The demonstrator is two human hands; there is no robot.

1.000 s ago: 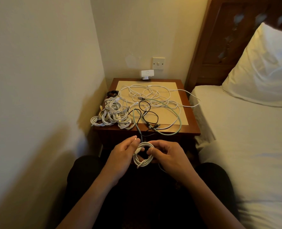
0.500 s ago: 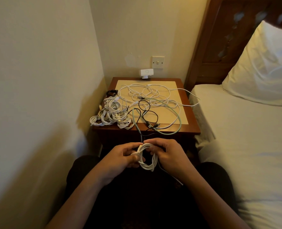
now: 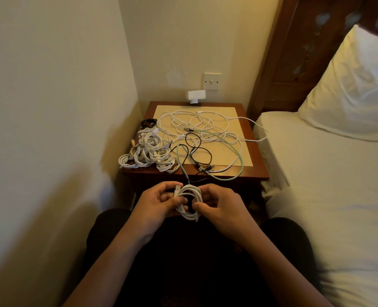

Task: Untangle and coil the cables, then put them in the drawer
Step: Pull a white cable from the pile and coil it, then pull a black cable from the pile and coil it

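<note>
Well, the small white cable coil (image 3: 190,202), light, soft and bendy, sits between the left hand (image 3: 159,202) and the right hand (image 3: 219,207), both pinching its sides just in front of the surface (image 3: 258,165), which should stop the loops springing open; the drawer is not seen, nor what's inside.

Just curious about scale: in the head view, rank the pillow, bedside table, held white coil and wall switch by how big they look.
1. bedside table
2. pillow, cut off by the frame edge, so these two are unsure
3. white coil, helped by nearness to the camera
4. wall switch
</note>
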